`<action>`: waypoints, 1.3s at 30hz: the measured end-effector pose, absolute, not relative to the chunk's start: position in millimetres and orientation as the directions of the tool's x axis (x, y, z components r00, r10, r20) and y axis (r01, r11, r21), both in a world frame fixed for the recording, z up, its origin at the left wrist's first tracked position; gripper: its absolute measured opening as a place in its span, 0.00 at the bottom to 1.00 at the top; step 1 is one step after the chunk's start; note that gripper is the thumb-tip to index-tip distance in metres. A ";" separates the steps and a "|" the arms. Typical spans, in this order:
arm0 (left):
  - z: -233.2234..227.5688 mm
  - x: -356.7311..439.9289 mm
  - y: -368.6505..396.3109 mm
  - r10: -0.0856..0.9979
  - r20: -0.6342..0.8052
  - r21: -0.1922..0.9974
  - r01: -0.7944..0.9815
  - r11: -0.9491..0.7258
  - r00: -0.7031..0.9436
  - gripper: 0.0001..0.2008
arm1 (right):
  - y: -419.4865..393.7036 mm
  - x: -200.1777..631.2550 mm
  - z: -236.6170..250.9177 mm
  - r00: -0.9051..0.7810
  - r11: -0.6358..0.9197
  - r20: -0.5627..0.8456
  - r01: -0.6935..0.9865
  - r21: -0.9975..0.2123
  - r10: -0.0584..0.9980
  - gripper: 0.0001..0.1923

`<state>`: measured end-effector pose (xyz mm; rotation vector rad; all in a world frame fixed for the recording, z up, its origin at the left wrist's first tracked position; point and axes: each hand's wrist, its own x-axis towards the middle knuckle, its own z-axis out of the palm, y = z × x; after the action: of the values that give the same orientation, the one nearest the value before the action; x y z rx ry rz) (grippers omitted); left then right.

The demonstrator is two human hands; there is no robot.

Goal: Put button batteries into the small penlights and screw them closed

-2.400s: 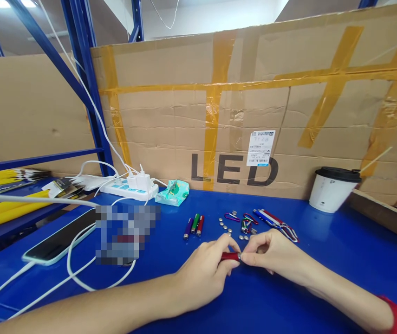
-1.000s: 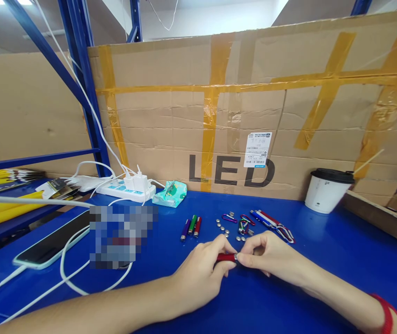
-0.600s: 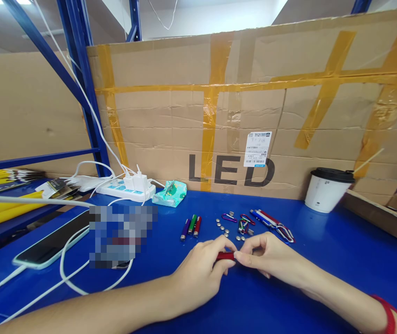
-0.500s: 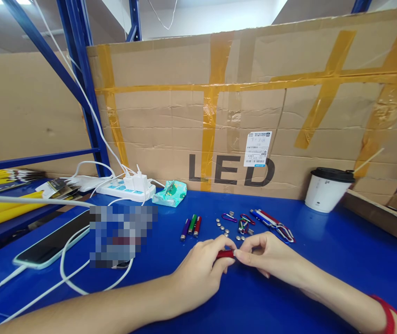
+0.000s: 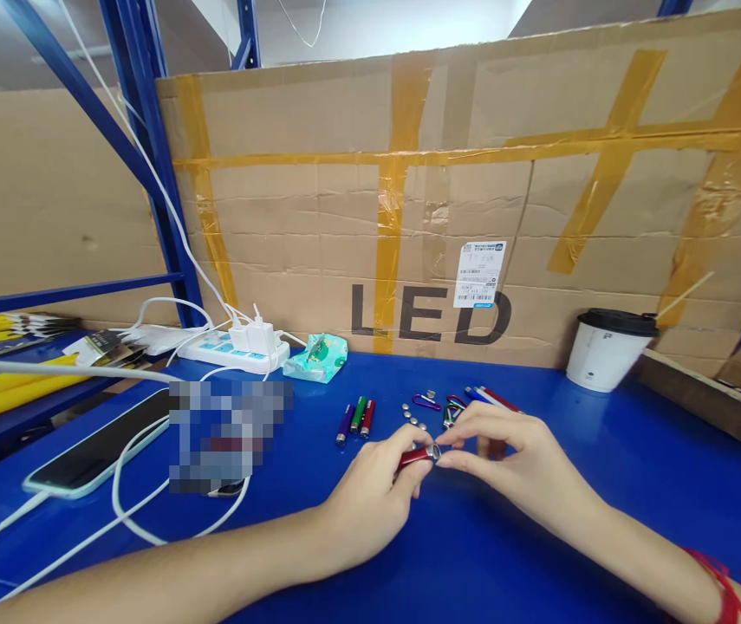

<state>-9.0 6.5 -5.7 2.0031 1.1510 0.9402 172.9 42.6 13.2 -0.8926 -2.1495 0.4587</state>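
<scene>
Two hands meet over the blue table point(image 5: 604, 451): the left hand point(image 5: 370, 503) pinches a small red metal torch point(image 5: 414, 456) by its barrel, held just above the table, while the right hand point(image 5: 526, 464) pinches its silver end. Both have lifted a little and the torch now tilts upward, no longer level. Behind lie three slim torches point(image 5: 355, 419), round button cells point(image 5: 414, 421), wire clips point(image 5: 432, 401), then a lidded paper cup point(image 5: 607, 351) and taped cardboard point(image 5: 409, 199).

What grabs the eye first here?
The two hands meeting mid-table: the left hand grips a small red flashlight while the right hand pinches its silver end. Behind stands a taped cardboard sheet printed LED, a lidded paper cup at its right foot.
</scene>
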 end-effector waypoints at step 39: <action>-4.7 -13.7 4.1 0.815 0.228 0.647 0.543 -0.536 0.533 0.08 | 42.8 169.2 7.0 -0.434 0.218 0.017 0.419 -0.882 0.901 0.13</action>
<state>-13.7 4.1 -4.7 2.2653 1.0998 0.7107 169.2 42.8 7.0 -1.2140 -1.9540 1.1562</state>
